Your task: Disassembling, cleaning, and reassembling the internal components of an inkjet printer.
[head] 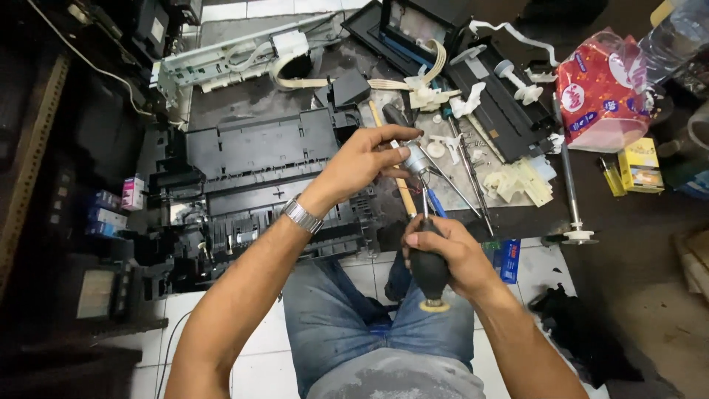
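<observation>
Above the person's lap, the left hand [367, 159] holds a small silver motor [416, 157] with closed fingers. Just below it, the right hand [443, 255] grips a black screwdriver [428, 266], its tip touching the motor. Behind them lies the black printer frame [258, 177].

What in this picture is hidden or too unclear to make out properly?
Head view:
- The small metal part in the left hand: its fingers cover much of it.
- The black screwdriver handle: the right hand wraps it; the tip is too thin to see where it meets the part.
- The clear bottle: cut off by the top right edge.
- The dark shelf at left: too dim to tell its contents.
</observation>
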